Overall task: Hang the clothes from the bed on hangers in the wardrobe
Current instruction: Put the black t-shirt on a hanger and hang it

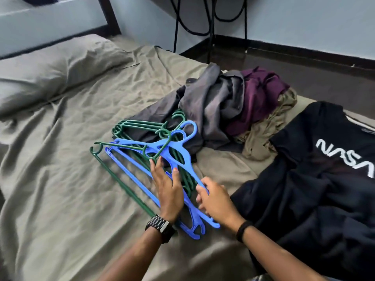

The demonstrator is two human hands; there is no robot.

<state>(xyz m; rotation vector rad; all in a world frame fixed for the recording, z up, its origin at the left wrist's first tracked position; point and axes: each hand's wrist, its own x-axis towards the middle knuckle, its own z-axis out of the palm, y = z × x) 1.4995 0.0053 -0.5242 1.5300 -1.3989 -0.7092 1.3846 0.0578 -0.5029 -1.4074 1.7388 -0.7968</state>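
Note:
A heap of blue hangers [178, 157] and green hangers [140, 126] lies tangled on the bed [67, 159]. My right hand [215, 201] grips the arm of the top blue hanger. My left hand [168, 185] rests flat on the heap with its fingers spread, pressing the other hangers down. Beyond the hangers sits a pile of clothes: a grey garment [209, 102], a purple one [261, 94] and an olive one [261, 130]. A black T-shirt with white NASA lettering [316, 179] is spread out at the right. No wardrobe is in view.
A pillow [48, 67] lies at the head of the bed, upper left. Black metal legs of a stand [211, 27] rise from the dark floor [304, 65] past the bed's far edge. The bed sheet is olive and wrinkled.

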